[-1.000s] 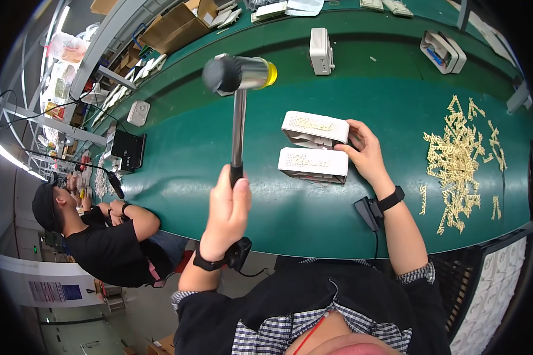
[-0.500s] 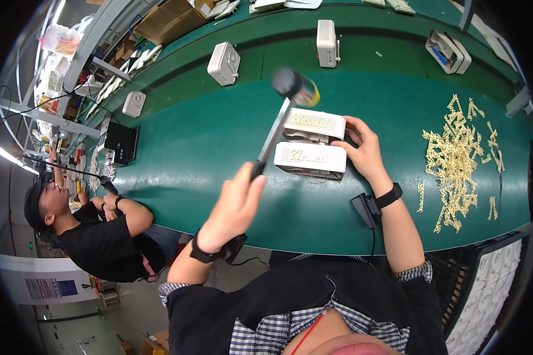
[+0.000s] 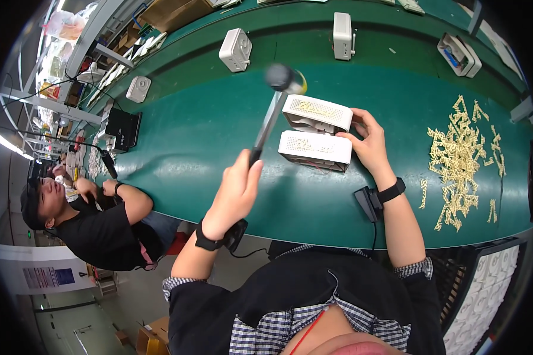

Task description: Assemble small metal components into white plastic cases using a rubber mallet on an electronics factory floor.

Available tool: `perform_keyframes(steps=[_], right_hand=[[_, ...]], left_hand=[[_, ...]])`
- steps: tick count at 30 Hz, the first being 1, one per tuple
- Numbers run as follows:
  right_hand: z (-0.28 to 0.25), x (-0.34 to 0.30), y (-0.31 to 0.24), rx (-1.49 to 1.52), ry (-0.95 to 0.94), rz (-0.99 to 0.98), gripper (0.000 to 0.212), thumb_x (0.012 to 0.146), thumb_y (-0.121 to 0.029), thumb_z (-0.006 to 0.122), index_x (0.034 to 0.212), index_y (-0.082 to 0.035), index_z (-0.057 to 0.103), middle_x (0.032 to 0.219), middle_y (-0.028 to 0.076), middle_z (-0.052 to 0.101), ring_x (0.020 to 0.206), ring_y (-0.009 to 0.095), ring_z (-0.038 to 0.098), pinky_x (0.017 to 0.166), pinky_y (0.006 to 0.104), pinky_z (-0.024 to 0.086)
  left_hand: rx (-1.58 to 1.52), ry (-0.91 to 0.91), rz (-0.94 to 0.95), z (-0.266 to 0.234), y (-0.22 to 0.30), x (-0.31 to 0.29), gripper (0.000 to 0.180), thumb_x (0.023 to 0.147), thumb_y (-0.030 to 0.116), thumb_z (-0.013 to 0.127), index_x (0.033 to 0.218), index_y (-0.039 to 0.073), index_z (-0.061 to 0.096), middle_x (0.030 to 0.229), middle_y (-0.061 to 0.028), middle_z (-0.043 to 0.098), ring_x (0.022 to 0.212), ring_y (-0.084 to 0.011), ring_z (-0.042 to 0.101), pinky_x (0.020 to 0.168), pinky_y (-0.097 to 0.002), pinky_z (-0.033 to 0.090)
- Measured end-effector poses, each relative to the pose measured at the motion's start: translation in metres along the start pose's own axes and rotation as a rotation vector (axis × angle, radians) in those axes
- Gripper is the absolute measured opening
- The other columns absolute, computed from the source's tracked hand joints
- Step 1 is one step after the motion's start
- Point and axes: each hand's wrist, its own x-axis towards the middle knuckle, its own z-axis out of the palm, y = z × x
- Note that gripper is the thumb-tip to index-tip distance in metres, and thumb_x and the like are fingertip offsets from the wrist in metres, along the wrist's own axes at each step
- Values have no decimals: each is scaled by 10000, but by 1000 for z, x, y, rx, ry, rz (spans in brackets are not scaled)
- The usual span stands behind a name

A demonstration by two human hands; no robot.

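My left hand [image 3: 234, 195] is closed round the dark grip of a mallet [image 3: 270, 121]. Its black-and-yellow head is raised and blurred, just left of and beyond two white plastic housings. The far housing [image 3: 318, 110] and the near housing [image 3: 315, 144] stand side by side on the green bench, gold script lettering on their perforated upper faces. Their sides facing me look open. My right hand [image 3: 370, 145] grips the right end of the far housing, thumb towards me and fingers behind it.
A pile of gold lettering pieces [image 3: 458, 163] lies on the right of the green bench [image 3: 201, 171]. White units [image 3: 236, 50] and an open housing [image 3: 459, 56] line the far side. A black box [image 3: 121, 129] stands left, near a seated person [image 3: 95, 231].
The mallet head has swung left, away from above the far housing. My right hand keeps its hold there. The whole view has shifted slightly.
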Motion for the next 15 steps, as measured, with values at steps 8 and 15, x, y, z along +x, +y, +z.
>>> perform_keyframes(steps=[8,15], right_hand=[[0,1,5,-9,13,-5,509,756,-17,764,1207,25,531,1165,94,596,1117,185,564,1004,340,448],[-2,-11,5,-171,72,-82,487,772,-42,758,1209,11,550,1168,99,605,1092,192,581,993,338,448]], left_hand=[[-408,82,-160,-9,7,-13,222,998,186,477,861,11,467,587,-11,421,513,-99,427,467,-304,329],[-179,58,-133,-25,20,-14,233,1003,188,456,825,37,456,567,-9,425,489,-93,418,452,-271,308]])
